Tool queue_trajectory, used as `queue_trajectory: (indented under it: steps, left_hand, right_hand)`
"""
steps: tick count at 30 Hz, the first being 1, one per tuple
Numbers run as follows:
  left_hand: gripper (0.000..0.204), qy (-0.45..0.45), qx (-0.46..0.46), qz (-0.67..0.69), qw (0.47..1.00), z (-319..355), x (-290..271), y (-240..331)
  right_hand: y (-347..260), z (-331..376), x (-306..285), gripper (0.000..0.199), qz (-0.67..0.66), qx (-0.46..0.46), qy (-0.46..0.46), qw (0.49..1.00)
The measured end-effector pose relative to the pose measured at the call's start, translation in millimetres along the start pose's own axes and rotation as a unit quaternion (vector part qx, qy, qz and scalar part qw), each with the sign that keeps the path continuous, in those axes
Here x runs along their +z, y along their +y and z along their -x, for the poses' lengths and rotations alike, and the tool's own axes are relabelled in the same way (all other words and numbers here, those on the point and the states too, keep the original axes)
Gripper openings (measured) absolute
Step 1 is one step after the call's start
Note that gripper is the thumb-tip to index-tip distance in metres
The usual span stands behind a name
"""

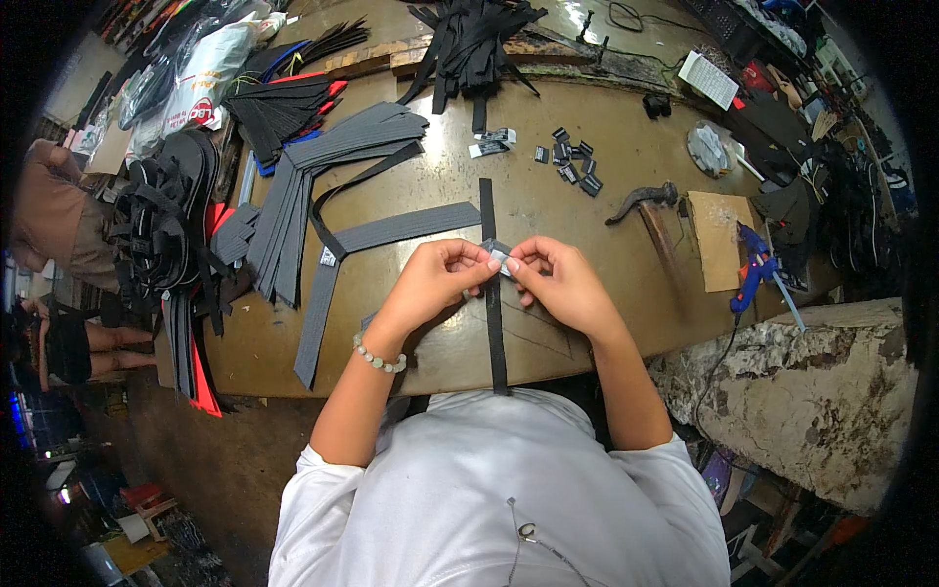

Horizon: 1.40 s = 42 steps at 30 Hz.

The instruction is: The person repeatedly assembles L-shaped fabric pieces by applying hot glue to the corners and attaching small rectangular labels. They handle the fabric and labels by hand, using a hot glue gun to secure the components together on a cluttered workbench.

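Over the brown table (440, 357), both hands meet at a small grey-and-white label (500, 252). My left hand (437, 281) pinches its left side between thumb and fingertips. From the other side my right hand (564, 286) is closed on the label in the same way. Beneath the fingers a narrow black strap (498, 342) runs from the tabletop toward my body; whether the label touches it is hidden. To the left lies a grey ribbed V-shaped strap (401, 228), with a thin black strap (323, 220) and a small white tag (328, 256) on it.
Several small dark labels (570, 161) lie beyond my hands. A hammer (657, 217), cardboard (714, 235) and a blue glue gun (755, 262) are at the right. Grey straps (284, 230) and black sandals (161, 210) pile up left; black straps (474, 44) lie at the back.
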<state>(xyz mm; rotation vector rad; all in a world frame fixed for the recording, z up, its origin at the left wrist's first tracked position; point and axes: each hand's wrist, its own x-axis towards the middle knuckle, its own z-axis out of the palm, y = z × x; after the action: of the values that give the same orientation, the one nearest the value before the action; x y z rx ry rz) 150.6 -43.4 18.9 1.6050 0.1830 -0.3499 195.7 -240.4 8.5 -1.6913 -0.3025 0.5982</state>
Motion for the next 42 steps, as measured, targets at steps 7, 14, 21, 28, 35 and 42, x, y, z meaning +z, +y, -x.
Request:
queue_trajectory:
  steps: [7,14,21,28,35,42]
  left_hand:
    - [0.027,-0.018,-0.026,0.066,0.997,4,-2,-1]
    - [0.027,-0.008,-0.026,0.074,0.997,10,-2,-5]
    - [0.027,0.095,0.083,-0.159,0.979,-1,7,-8]
    - [0.027,0.125,0.091,-0.252,0.955,-11,12,-5]
    - [0.033,0.157,0.083,-0.231,0.957,-16,9,-7]
    - [0.032,0.187,0.144,-0.285,0.929,-18,10,-16]
  right_hand:
    - [2,5,6,0.023,-0.065,-0.026,0.0,0.998]
    - [10,5,3,0.021,-0.136,0.005,-0.021,0.99]
    - [9,-4,10,0.022,0.067,-0.003,0.078,0.995]
    - [1,-13,9,0.021,0.194,0.008,0.096,0.976]
    - [2,-13,7,0.021,0.139,0.014,0.082,0.987]
    - [7,-14,8,0.022,0.167,0.001,0.084,0.982]
